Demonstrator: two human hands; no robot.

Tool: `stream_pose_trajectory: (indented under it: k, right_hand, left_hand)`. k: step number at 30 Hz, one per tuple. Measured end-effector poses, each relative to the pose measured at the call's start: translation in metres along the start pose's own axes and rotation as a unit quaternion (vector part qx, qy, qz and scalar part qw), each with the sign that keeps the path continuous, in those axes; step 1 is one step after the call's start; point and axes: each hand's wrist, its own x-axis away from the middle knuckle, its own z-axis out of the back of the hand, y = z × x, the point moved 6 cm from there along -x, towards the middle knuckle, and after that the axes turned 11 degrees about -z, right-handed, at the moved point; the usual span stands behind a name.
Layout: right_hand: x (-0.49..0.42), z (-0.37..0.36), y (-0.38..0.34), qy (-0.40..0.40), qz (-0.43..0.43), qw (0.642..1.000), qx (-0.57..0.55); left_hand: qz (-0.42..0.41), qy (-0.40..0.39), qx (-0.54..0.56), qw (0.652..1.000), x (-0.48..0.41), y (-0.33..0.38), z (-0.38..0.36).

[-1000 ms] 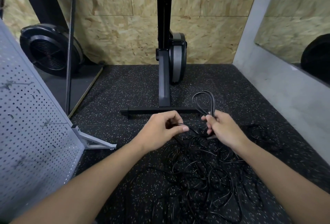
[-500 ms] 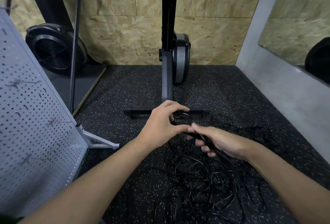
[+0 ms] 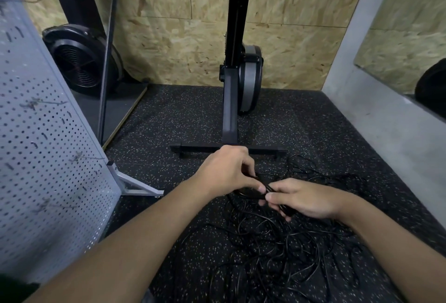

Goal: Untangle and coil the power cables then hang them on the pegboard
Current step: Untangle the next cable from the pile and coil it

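Head view, left hand (image 3: pixel 226 172) and right hand (image 3: pixel 306 197) pinching cable (image 3: pixel 246 192), largely hidden in grip

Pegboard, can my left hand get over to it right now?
Probably yes. The pegboard stands left of the left hand with only floor between, though that hand pinches a cable it would drag along.

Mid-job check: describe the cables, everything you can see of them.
The cables are thin, black, rubbery-looking cords lying in one loose tangle of overlapping loops on the speckled floor. A few loops stray toward the right. At the tangle's far edge, the left hand and right hand pinch a small gathered bundle. Plugs cannot be made out.
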Motion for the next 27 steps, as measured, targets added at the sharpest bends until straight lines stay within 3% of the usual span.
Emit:
stream_pose_trajectory:
  k: [3, 8, 15, 19, 23, 27]
  right_hand:
    - [0.0, -0.001, 0.001, 0.026, -0.011, 0.999, 0.031]
    - [-0.001, 0.012, -0.002, 0.056, 0.02, 0.998, -0.035]
    - [-0.006, 0.013, 0.014, 0.042, 0.023, 0.993, -0.111]
    - [-0.001, 0.016, 0.014, 0.035, 0.041, 0.997, -0.059]
    - [-0.002, 0.014, 0.018, 0.069, 0.015, 0.997, 0.032]
    - [-0.005, 0.014, 0.015, 0.14, 0.02, 0.989, 0.047]
  left_hand:
    - [-0.033, 0.0, -0.06, 0.998, 0.003, 0.005, 0.0]
    - [-0.035, 0.099, 0.041, 0.994, 0.007, -0.005, 0.008]
    - [0.064, 0.032, 0.087, 0.994, 0.016, -0.033, -0.001]
    - [0.086, -0.011, 0.104, 0.991, 0.024, -0.042, -0.007]
    - [0.092, 0.019, 0.074, 0.993, 0.02, -0.043, -0.006]
    - [0.103, 0.09, 0.064, 0.989, 0.013, -0.03, -0.002]
